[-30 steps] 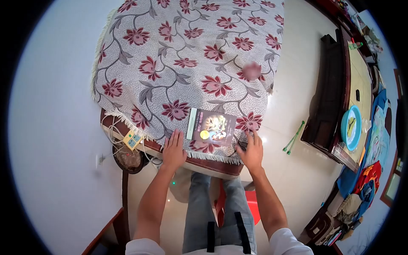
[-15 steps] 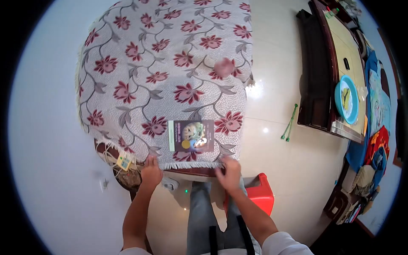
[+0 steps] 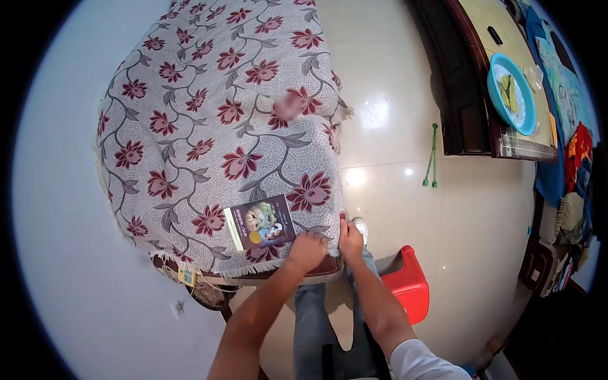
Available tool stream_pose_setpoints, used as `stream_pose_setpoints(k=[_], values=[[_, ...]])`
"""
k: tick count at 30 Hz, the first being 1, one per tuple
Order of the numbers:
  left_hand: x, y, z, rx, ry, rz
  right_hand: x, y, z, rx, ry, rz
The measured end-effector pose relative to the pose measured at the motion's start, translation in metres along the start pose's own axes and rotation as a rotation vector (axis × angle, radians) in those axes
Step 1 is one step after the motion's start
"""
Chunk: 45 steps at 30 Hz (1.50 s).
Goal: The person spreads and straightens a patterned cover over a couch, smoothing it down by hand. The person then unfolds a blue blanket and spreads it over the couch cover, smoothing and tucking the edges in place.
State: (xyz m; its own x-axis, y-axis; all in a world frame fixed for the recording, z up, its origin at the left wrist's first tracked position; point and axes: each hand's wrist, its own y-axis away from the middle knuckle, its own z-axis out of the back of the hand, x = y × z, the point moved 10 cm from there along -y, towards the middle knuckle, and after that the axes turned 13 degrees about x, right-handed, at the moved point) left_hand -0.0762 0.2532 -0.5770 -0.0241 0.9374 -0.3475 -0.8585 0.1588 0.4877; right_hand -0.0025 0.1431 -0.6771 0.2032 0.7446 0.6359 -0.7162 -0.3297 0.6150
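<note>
One floral cloth point(image 3: 266, 155) should bend softly, best held at the edge point(image 3: 338, 183) your right hand point(image 3: 350, 243) pinches, left hand's point(image 3: 308, 251) grip unclear.

Dark wooden cabinet point(image 3: 446, 69), pale top. Left of cabinet: glossy pale tiled floor point(image 3: 386, 202), bright light reflections point(image 3: 355, 176) on it. Far left of cabinet: plain pale wall point(image 3: 50, 190), socket point(image 3: 179, 309) low down. Nearer viewer than cabinet: red stool point(image 3: 415, 285).

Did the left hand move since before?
Yes, to the right: the left hand was left of the book and is now by its near right corner.
</note>
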Motion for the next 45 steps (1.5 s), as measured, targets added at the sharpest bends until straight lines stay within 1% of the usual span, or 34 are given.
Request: stream_pose_setpoints(k=[2, 4, 5, 6, 8, 9, 11, 12, 14, 16, 17, 18, 19, 20, 22, 23, 24, 25, 27, 28, 31, 32, 35, 38, 41, 42, 45], values=[[-0.002, 0.005, -0.011, 0.163, 0.036, -0.077, 0.002, 0.021, 0.001, 0.014, 0.075, 0.037], [-0.009, 0.015, -0.058, 0.392, 0.004, -0.067, 0.002, 0.042, 0.004, 0.018, 0.142, 0.072], [-0.018, 0.026, -0.081, 0.507, -0.004, -0.067, -0.001, 0.059, 0.008, 0.032, 0.117, 0.044], [-0.026, 0.032, -0.083, 0.525, -0.002, -0.074, -0.005, 0.072, 0.012, 0.042, 0.094, 0.019], [-0.043, 0.044, -0.075, 0.562, 0.013, -0.087, -0.042, 0.091, 0.007, 0.111, 0.028, -0.047], [-0.044, 0.045, -0.064, 0.541, 0.05, -0.081, -0.059, 0.093, 0.006, 0.148, -0.003, -0.078], [-0.041, 0.049, -0.037, 0.497, 0.13, -0.066, -0.081, 0.094, 0.018, 0.097, -0.04, -0.109], [-0.032, 0.046, -0.008, 0.342, 0.19, -0.048, -0.091, 0.092, 0.022, 0.071, -0.06, -0.124], [0.004, 0.038, 0.055, 0.028, 0.309, -0.001, -0.069, 0.072, 0.039, 0.026, -0.021, -0.013], [0.073, 0.029, 0.09, -0.172, 0.277, 0.108, -0.038, 0.046, 0.044, 0.002, -0.013, 0.112], [0.108, 0.037, 0.126, -0.312, 0.201, 0.222, -0.02, 0.03, 0.043, -0.008, -0.027, 0.186], [0.147, 0.052, 0.143, -0.533, 0.185, 0.291, 0.007, 0.013, 0.041, 0.015, -0.023, 0.194], [0.197, 0.057, 0.138, -0.453, 0.246, 0.48, 0.04, -0.001, 0.042, 0.035, -0.019, 0.205], [0.241, 0.07, 0.127, -0.372, 0.309, 0.665, 0.077, -0.012, 0.042, 0.014, 0.051, 0.299], [0.302, 0.108, 0.071, -0.158, 0.558, 1.007, 0.142, -0.029, 0.038, -0.026, 0.191, 0.486], [0.329, 0.13, 0.038, -0.044, 0.686, 1.17, 0.172, -0.039, 0.035, -0.005, 0.241, 0.548], [0.345, 0.133, -0.001, 0.11, 0.833, 1.047, 0.201, -0.047, 0.032, 0.017, 0.289, 0.607], [0.342, 0.137, -0.003, 0.171, 0.811, 1.049, 0.227, -0.055, 0.024, 0.041, 0.335, 0.665], [0.328, 0.136, -0.002, 0.291, 0.771, 1.047, 0.269, -0.069, 0.011, 0.014, 0.458, 0.783], [0.328, 0.133, -0.006, 0.259, 0.781, 1.066, 0.288, -0.078, 0.004, -0.003, 0.521, 0.84], [0.325, 0.133, 0.003, 0.254, 0.837, 1.065, 0.332, -0.119, -0.023, 0.03, 0.608, 0.941], [0.328, 0.132, -0.003, 0.236, 0.88, 1.035, 0.336, -0.146, -0.034, 0.055, 0.679, 0.908], [0.33, 0.132, -0.005, 0.209, 0.903, 1.01, 0.355, -0.217, -0.054, -0.105, 0.815, 0.855], [0.333, 0.132, -0.002, 0.257, 0.956, 0.996, 0.356, -0.281, -0.081, 0.021, 0.624, 0.59], [0.334, 0.129, -0.006, 0.296, 0.977, 0.974, 0.35, -0.298, -0.118, 0.198, 0.682, 0.442], [0.334, 0.129, -0.007, 0.306, 0.977, 0.972, 0.349, -0.296, -0.125, 0.2, 0.832, 0.358], [0.337, 0.129, -0.013, 0.315, 0.962, 0.971, 0.318, -0.311, -0.159, 0.258, 1.177, 0.312]])
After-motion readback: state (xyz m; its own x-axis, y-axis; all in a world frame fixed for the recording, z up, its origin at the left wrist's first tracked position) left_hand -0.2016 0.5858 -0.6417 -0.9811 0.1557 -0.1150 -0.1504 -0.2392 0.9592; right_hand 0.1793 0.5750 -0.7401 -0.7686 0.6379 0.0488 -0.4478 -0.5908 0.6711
